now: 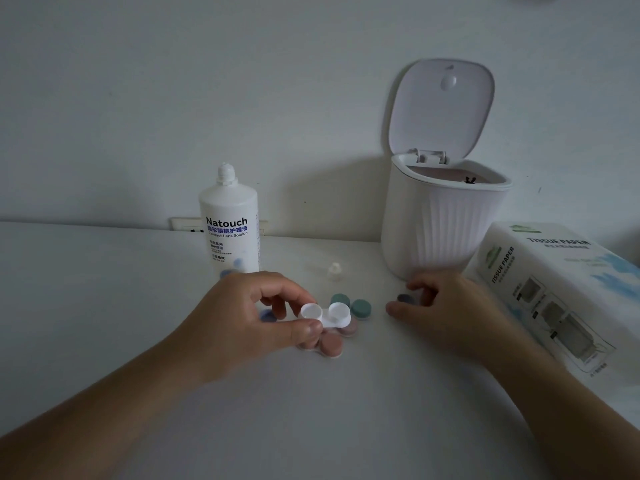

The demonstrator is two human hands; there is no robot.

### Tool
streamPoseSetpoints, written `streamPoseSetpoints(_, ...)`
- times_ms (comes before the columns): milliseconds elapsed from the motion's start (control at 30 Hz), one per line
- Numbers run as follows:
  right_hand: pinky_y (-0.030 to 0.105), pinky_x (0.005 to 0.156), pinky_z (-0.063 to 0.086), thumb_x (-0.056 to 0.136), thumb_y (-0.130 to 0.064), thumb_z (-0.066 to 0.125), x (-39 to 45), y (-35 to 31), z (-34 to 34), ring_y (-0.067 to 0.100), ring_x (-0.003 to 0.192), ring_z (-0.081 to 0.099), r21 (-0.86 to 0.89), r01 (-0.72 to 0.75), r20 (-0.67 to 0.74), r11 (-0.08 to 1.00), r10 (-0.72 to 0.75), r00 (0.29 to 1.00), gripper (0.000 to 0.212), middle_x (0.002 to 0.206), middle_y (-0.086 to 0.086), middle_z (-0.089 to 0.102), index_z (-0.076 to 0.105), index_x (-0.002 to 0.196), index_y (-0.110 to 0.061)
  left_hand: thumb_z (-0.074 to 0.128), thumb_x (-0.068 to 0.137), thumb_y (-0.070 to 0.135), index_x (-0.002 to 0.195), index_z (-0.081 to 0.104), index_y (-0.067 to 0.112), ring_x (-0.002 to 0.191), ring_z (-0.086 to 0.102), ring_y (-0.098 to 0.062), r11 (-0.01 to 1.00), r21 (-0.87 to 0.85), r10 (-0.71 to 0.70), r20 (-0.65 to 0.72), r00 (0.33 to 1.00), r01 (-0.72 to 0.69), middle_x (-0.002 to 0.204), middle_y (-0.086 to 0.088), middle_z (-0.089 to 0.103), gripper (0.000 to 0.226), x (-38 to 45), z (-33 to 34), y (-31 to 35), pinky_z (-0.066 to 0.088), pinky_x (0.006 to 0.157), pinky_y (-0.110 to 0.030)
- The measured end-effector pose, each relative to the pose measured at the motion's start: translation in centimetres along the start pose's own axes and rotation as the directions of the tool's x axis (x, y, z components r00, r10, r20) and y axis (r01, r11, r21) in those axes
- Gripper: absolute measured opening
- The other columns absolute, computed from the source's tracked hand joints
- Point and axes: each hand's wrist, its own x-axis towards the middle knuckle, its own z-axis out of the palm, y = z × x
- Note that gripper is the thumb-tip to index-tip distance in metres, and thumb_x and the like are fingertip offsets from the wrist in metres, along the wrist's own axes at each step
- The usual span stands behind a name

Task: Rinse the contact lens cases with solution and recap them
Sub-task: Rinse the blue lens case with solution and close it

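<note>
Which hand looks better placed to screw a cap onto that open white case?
Probably the right hand: it touches a dark cap, while the left hand already pinches the open lens case.

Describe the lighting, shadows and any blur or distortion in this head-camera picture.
Head view: dim, flat, bluish light with no glare; the open-lidded bin casts a soft shadow leftward on the wall; the wide angle bows the table's far edge and stretches the forearms; the right hand and the dark cap by its fingers look soft; the solution bottle label reads sharply.
</note>
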Motion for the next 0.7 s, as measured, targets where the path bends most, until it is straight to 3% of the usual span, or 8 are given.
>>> streamPoseSetpoints(100, 0.021, 0.057, 0.038, 0.072, -0.066, 0.072, -0.1, -0.2, 0.2, -0.001, 0.068, 0.053, 0.001, 0.028, 0.009, 1.000, -0.028, 1.000, 0.052, 0.074, -0.017, 0.056, 0.069, 0.112, -0.032, 0.088, 0.073, 0.023, 0.082, 0.077, 0.035, 0.070, 0.058, -0.006, 1.000, 0.001, 0.012, 0.014, 1.000, -0.012, 0.079, 0.010, 0.073, 0.019, 0.0, 0.0, 0.0, 0.045, 0.066, -0.010)
streamPoseSetpoints(267, 0.030, 0.073, 0.053, 0.080, -0.054, 0.073, -0.1, -0.4, 0.2, 0.002, 0.076, 0.058, 0.016, 0.061, 0.005, 0.998, -0.061, 0.998, 0.029, 0.080, -0.016, 0.064, 0.074, 0.099, -0.033, 0.088, 0.074, 0.022, 0.082, 0.078, 0.031, 0.073, 0.060, -0.012, 1.000, -0.001, 0.010, 0.022, 1.000, -0.010, 0.080, 0.010, 0.073, 0.016, 0.0, 0.1, 0.0, 0.046, 0.066, -0.010)
streamPoseSetpoints(400, 0.016, 0.059, 0.044, 0.080, -0.051, 0.074, -0.4, -0.6, 0.1, -0.001, 0.071, 0.057, 0.046, 0.096, 0.003, 0.994, -0.096, 0.995, 0.017, 0.078, -0.016, 0.066, 0.073, 0.091, -0.038, 0.088, 0.074, 0.023, 0.083, 0.078, 0.030, 0.073, 0.059, -0.008, 1.000, 0.005, 0.022, 0.037, 0.999, -0.022, 0.079, 0.011, 0.073, 0.015, 0.0, 0.0, 0.0, 0.045, 0.066, -0.009)
streamPoseSetpoints(533, 0.006, 0.050, 0.042, 0.075, -0.055, 0.076, -0.9, -1.3, 0.1, -0.004, 0.071, 0.061, 0.265, 0.081, -0.002, 0.961, -0.084, 0.996, 0.012, 0.071, -0.020, 0.067, 0.067, 0.073, -0.047, 0.087, 0.075, 0.023, 0.084, 0.078, 0.030, 0.074, 0.061, -0.007, 0.999, 0.027, 0.046, 0.045, 0.998, -0.047, 0.081, 0.011, 0.073, 0.014, 0.1, 0.0, -0.1, 0.044, 0.067, -0.008)
streamPoseSetpoints(600, 0.005, 0.050, 0.043, 0.075, -0.054, 0.076, -1.1, -1.6, 0.1, -0.006, 0.066, 0.061, 0.357, 0.089, 0.015, 0.930, -0.101, 0.995, 0.010, 0.076, -0.026, 0.067, 0.068, 0.077, -0.048, 0.087, 0.075, 0.024, 0.084, 0.078, 0.032, 0.074, 0.061, -0.007, 0.998, 0.027, 0.054, 0.043, 0.998, -0.055, 0.080, 0.009, 0.072, 0.015, 0.1, 0.0, -0.2, 0.045, 0.067, -0.009)
streamPoseSetpoints(700, 0.011, 0.051, 0.045, 0.080, -0.048, 0.073, -1.4, -2.0, -0.1, 0.001, 0.055, 0.058, 0.512, 0.112, 0.043, 0.852, -0.155, 0.987, 0.011, 0.077, -0.015, 0.070, 0.072, 0.092, -0.049, 0.087, 0.075, 0.025, 0.084, 0.078, 0.034, 0.075, 0.061, -0.007, 0.998, 0.019, 0.052, 0.042, 0.998, -0.053, 0.081, 0.007, 0.072, 0.015, 0.1, 0.0, -0.3, 0.045, 0.066, -0.009)
